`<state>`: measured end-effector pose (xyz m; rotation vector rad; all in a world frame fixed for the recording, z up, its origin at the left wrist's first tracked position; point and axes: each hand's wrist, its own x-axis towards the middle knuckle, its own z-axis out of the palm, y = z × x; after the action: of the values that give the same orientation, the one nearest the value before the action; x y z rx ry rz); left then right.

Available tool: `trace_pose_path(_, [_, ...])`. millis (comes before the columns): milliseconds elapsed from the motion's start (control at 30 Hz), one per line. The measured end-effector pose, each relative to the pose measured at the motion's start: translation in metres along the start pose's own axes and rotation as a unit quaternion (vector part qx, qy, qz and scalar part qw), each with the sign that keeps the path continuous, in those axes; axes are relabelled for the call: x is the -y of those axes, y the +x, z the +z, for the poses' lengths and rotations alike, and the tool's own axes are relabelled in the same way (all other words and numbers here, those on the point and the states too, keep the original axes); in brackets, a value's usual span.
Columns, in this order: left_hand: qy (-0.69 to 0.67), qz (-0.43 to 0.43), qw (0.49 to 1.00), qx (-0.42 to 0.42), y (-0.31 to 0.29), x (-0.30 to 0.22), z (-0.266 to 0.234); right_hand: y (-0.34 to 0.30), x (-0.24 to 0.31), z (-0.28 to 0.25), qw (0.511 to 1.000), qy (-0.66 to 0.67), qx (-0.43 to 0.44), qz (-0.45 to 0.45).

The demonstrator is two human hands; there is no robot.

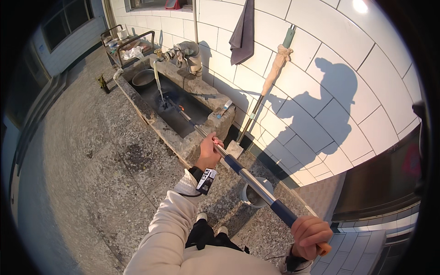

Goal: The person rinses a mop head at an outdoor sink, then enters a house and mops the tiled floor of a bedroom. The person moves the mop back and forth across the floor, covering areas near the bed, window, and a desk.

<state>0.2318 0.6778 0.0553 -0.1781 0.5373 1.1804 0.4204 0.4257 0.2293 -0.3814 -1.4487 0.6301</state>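
Note:
Both of my hands grip the long steel handle (257,185) of a mop, which has dark blue sleeves and an orange end. My left hand (211,150) wraps round its middle; my right hand (311,234) is closed round the upper end, near my body. The handle slopes down and away into a stone trough (153,123) holding dark water. Down there the dark blue mop head (168,103) lies partly in the water, its shape hard to make out. From a tap (159,54) a stream of water (158,82) falls beside it.
A metal basin (143,78) sits at the trough's far end. Below the handle stands a white bucket (256,192). A green-and-tan-topped pole (275,68) leans on the tiled wall, near a hanging grey towel (243,34). A small potted plant (103,84) stands left of the trough.

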Motion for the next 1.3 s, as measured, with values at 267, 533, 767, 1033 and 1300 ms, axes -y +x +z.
trace_pose_path(267, [0.094,-0.040,0.995,-0.004,-0.093,0.075,0.035,0.024,0.091,-0.028,0.916,0.048,-0.264,-0.299])
trace_pose_path(533, [0.093,0.110,0.990,-0.003,0.008,-0.011,0.017,0.017,-0.035,0.019,0.972,0.043,-0.199,-0.116])
trace_pose_path(767, [0.045,0.067,0.997,-0.005,-0.019,0.018,0.012,0.003,0.028,-0.006,0.998,-0.015,-0.039,-0.043])
trace_pose_path(1033, [0.175,0.015,0.981,0.081,-0.097,0.063,0.027,0.044,0.091,-0.023,0.939,0.133,-0.071,-0.309])
trace_pose_path(1300, [0.166,0.084,0.982,0.010,0.025,-0.074,-0.004,0.028,-0.040,0.056,0.997,0.024,-0.044,-0.066])
